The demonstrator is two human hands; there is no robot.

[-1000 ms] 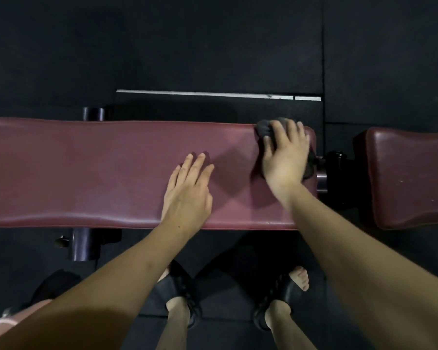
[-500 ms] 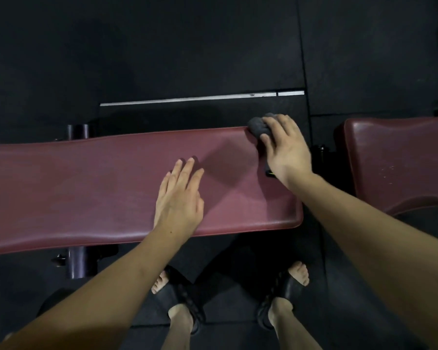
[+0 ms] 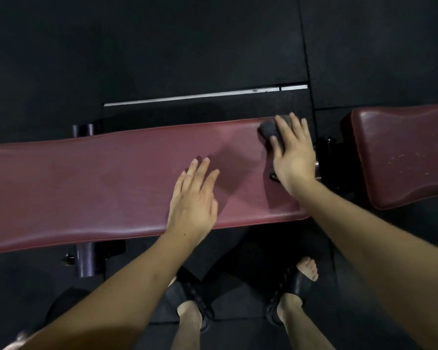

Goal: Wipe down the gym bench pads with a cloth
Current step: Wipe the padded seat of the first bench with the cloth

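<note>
bench pad [image 3: 99,183] runs left-right; right hand [image 3: 292,157] presses cloth [image 3: 268,128] flat-fingered, left hand [image 3: 192,200] rests spread.

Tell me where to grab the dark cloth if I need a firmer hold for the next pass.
Take the bunched end of the dark cloth that sticks out past the right hand at the long pad's far corner. Come from above, fingers curling over that lump; the rest lies flat under the palm, so it offers little to pinch.
</note>
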